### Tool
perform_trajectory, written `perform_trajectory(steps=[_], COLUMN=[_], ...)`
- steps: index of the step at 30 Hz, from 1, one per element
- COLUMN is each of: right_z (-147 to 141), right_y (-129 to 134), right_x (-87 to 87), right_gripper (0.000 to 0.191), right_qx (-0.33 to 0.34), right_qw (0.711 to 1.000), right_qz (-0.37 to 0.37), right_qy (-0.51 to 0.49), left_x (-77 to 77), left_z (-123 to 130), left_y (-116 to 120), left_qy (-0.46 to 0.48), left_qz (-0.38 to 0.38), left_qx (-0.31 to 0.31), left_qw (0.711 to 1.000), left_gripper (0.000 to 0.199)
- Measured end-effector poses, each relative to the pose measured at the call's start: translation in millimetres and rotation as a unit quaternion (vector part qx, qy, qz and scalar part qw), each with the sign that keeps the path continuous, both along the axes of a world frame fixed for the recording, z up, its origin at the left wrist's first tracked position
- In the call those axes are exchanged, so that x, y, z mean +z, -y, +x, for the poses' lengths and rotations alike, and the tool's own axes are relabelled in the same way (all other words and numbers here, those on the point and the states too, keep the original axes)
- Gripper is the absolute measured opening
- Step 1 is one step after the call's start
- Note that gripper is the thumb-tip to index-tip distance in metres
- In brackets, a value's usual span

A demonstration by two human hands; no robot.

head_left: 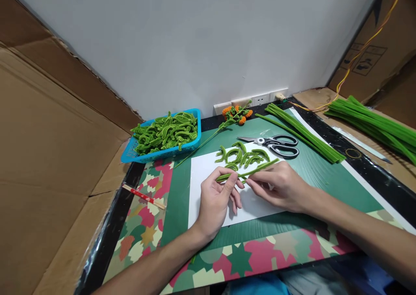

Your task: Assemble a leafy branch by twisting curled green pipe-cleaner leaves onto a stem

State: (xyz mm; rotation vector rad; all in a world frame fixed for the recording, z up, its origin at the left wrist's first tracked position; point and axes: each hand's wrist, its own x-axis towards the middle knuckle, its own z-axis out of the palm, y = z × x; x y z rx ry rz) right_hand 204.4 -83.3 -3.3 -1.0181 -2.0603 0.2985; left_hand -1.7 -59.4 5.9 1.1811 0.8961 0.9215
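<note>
Above a white sheet (203, 199), my left hand (217, 195) pinches a green fuzzy stem (256, 169) between thumb and fingers, near its folded left end. My right hand (279, 186) has thumb and index finger closed on the green stem, to the right of the left hand. The stem's free end points up and right. Just beyond the hands, several short curled green pieces (233, 155) lie on the sheet. Scissors (271, 143) with black and grey handles lie partly open behind the right hand.
A blue basket (128, 153) of curled green pieces stands back left. An orange-flowered stem (235, 115) lies near the wall. Long green stems (302, 132) and a larger bundle (373, 124) lie right, with a white pen-like tool (360, 143). Red-wrapped chopsticks (144, 196) lie left.
</note>
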Motion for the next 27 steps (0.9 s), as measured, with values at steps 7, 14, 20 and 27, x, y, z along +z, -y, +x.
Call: perform_trajectory(steps=[7, 14, 20, 27], right_z=[1.5, 2.1, 6.6, 6.5], right_y=[-0.6, -0.7, -0.5, 1.8], right_x=[2.0, -1.0, 4.2, 5.1], right_gripper=[0.032, 0.02, 0.022, 0.019], right_qx=[-0.012, 0.033, 0.077, 0.032], right_qw=[0.994, 0.999, 0.995, 0.999], right_qz=[0.096, -0.008, -0.055, -0.019], right_qy=[0.047, -0.026, -0.01, 0.019], left_x=[1.2, 1.7, 1.7, 0.0], left_z=[1.5, 0.7, 0.4, -1.5], left_y=[-0.5, -1.5, -2.2, -0.9], left_qy=[-0.002, 0.012, 0.005, -0.025], left_qz=[-0.017, -0.021, -0.029, -0.033], left_qx=[-0.017, -0.006, -0.009, -0.027], left_qw=[1.0, 1.0, 1.0, 0.999], left_gripper=[0.034, 0.034, 0.035, 0.043])
